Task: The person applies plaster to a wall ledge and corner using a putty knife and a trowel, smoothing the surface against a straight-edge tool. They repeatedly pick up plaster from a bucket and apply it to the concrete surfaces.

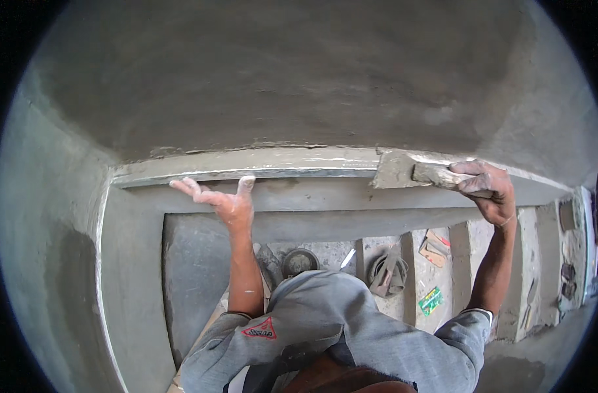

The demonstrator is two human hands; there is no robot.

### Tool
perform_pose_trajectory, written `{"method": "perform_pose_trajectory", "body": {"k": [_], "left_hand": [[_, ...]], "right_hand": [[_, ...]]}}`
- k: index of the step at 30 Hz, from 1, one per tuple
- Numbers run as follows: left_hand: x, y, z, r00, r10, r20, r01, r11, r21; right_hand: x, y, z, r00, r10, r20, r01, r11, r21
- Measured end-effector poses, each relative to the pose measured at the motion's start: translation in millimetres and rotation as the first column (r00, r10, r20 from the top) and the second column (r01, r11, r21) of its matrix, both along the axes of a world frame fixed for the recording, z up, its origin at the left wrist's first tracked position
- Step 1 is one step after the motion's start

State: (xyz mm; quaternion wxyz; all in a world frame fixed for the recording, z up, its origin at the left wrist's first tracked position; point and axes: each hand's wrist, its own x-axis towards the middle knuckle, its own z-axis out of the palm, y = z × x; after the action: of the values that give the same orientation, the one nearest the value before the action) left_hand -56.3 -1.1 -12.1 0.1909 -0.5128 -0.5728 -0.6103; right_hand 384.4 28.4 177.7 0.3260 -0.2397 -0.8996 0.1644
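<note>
Head view: the right hand (494, 188) clamps the trowel (396, 169), whose blade points left along the long pale strip (292, 158) toward the spread, unclosed left hand (232, 205).

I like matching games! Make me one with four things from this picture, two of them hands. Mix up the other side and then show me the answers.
Things:
1. Left hand
2. Right hand
3. Packet
4. Round bowl

Clues:
A. Green, lying on a stair step
B. Closed round the handle of a trowel
C. Dark, to the left of a thin white strip
D. Fingers spread, at the front edge of the ledge

Right pairs: 1-D, 2-B, 3-A, 4-C
</note>
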Motion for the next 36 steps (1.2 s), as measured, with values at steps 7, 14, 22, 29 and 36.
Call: {"method": "perform_pose_trajectory", "body": {"k": [7, 14, 22, 29, 36], "left_hand": [[-6, 5, -10, 1.000, -0.020, 0.016, 0.020, 1.000, 0.009], [3, 6, -8, 0.999, -0.019, 0.038, 0.019, 1.000, 0.016], [-2, 3, -7, 0.997, 0.000, 0.078, 0.000, 1.000, -0.002], [-3, 4, -3, 0.995, 0.096, -0.010, -0.095, 0.995, 0.007], [3, 5, 5, 0.997, 0.078, 0.005, -0.078, 0.989, 0.128]], "right_hand": [[67, -27, 24, 0.946, -0.301, 0.119, 0.303, 0.953, -0.003], [125, -76, -34, 0.821, -0.407, -0.400, 0.390, 0.912, -0.126], [-28, -67, -117, 0.785, -0.175, -0.594, 0.207, 0.978, -0.014], [-110, -59, -137, 0.619, -0.105, -0.779, -0.131, 0.963, -0.234], [-165, -62, -119, 0.598, 0.101, -0.795, -0.472, 0.846, -0.247]]}}
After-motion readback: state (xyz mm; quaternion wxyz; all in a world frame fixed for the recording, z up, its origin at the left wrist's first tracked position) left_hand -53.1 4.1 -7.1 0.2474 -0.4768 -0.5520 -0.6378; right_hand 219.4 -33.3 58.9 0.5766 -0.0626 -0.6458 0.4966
